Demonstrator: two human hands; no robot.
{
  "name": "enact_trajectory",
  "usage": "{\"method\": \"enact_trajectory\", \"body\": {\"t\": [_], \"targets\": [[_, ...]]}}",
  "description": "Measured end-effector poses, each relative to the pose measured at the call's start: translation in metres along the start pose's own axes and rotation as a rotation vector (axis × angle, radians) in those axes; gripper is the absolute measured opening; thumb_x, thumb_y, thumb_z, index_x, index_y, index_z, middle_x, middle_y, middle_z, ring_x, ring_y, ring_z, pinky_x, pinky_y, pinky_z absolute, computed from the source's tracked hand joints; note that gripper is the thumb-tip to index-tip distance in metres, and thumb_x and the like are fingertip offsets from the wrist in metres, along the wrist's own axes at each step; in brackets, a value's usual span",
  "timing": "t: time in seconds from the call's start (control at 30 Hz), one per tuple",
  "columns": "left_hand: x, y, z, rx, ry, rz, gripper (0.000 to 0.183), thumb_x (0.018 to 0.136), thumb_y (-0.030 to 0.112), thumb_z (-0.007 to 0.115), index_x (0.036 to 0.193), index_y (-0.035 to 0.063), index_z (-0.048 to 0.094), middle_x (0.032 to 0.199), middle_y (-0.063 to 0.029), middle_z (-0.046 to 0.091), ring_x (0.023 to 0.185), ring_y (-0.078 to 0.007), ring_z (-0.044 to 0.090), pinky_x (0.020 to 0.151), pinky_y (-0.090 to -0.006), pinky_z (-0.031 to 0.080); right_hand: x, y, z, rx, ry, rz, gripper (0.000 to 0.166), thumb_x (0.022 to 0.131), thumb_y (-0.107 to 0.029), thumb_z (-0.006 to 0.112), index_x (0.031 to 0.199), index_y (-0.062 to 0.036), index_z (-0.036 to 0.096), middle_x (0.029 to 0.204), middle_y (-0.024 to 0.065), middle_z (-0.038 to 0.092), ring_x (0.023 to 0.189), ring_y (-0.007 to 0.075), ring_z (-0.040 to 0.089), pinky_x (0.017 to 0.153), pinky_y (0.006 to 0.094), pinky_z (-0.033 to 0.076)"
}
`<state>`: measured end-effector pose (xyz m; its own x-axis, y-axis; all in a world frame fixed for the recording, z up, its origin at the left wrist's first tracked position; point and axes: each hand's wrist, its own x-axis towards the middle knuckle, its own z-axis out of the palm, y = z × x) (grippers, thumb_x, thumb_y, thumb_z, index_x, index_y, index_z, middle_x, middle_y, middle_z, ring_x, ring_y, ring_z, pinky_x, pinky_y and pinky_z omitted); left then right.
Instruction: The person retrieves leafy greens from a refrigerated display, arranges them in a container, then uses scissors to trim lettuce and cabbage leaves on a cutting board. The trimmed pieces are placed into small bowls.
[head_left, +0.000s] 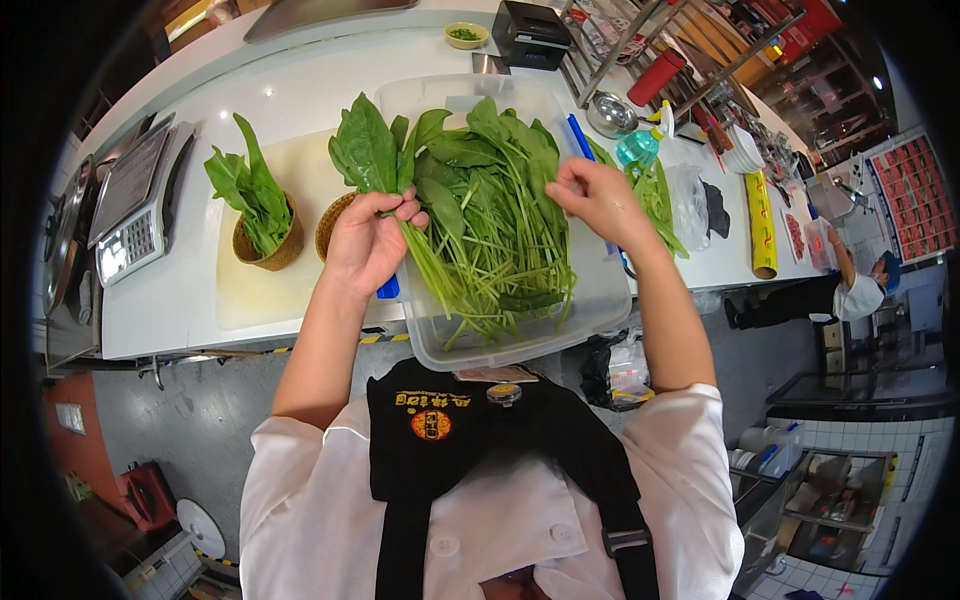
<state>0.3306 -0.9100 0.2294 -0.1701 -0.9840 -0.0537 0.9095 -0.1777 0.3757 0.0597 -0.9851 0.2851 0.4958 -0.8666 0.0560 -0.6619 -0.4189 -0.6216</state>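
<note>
My left hand (375, 236) grips a bunch of leafy greens (367, 154) by the stems, leaves pointing away from me. The stems hang over the left side of a clear plastic bin (600, 300). A large pile of long-stemmed greens (487, 202) fills much of that bin. My right hand (600, 196), fingers curled, is at the pile's right edge; whether a leaf is pinched in it cannot be told. A woven basket (274, 247) with upright leaves (251, 195) stands on the cutting board (247, 304) to the left. Partly behind my left hand is a second woven basket (330, 221).
A digital scale (139, 199) is at the far left. Right of the bin lie more greens (652, 199), a spray bottle (641, 146), a plastic bag (686, 206) and a yellow roll (760, 225). A black printer (531, 36) stands behind. Another person (847, 292) works farther right.
</note>
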Motion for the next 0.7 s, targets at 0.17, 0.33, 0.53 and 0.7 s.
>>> {"method": "enact_trajectory", "body": {"t": [0.17, 0.33, 0.53, 0.7], "targets": [[0.000, -0.002, 0.000, 0.004, -0.005, 0.009, 0.026, 0.076, -0.003, 0.049, 0.101, -0.0031, 0.045, 0.083, -0.0097, 0.050, 0.067, -0.0159, 0.045, 0.068, -0.0330, 0.041, -0.045, -0.009, 0.021, -0.256, -0.432, -0.124, 0.025, 0.073, -0.017, 0.067, 0.088, -0.0045, 0.051, 0.071, 0.0104, 0.060, 0.069, 0.0298, 0.059, 0.060, 0.0369, 0.047], [0.003, 0.000, 0.001, 0.014, 0.017, -0.008, 0.025, 0.076, -0.003, 0.049, 0.101, -0.0032, 0.045, 0.083, -0.0102, 0.050, 0.066, -0.0162, 0.045, 0.068, -0.0333, 0.041, -0.063, 0.002, 0.058, -0.638, -0.499, -0.294, 0.027, 0.075, -0.020, 0.065, 0.094, -0.0052, 0.052, 0.087, 0.0135, 0.060, 0.083, 0.0305, 0.059, 0.066, 0.0398, 0.047], [-0.002, 0.002, -0.001, 0.035, 0.039, 0.011, 0.026, 0.076, -0.003, 0.048, 0.101, -0.0032, 0.045, 0.082, -0.0095, 0.050, 0.065, -0.0161, 0.045, 0.068, -0.0337, 0.042, -0.058, -0.015, -0.036, -0.232, -0.196, -0.075, 0.033, 0.076, -0.019, 0.066, 0.104, -0.0057, 0.056, 0.086, 0.0104, 0.061, 0.075, 0.0185, 0.060, 0.066, 0.0303, 0.047], [0.002, -0.004, 0.004, 0.028, 0.015, -0.007, 0.026, 0.076, -0.003, 0.048, 0.102, -0.0030, 0.045, 0.082, -0.0091, 0.051, 0.065, -0.0159, 0.045, 0.068, -0.0335, 0.041, -0.065, 0.083, -0.132, -0.022, 0.254, 0.272, 0.045, 0.079, -0.029, 0.067, 0.107, 0.0028, 0.053, 0.090, 0.0125, 0.062, 0.077, 0.0184, 0.060, 0.069, 0.0310, 0.048]]}}
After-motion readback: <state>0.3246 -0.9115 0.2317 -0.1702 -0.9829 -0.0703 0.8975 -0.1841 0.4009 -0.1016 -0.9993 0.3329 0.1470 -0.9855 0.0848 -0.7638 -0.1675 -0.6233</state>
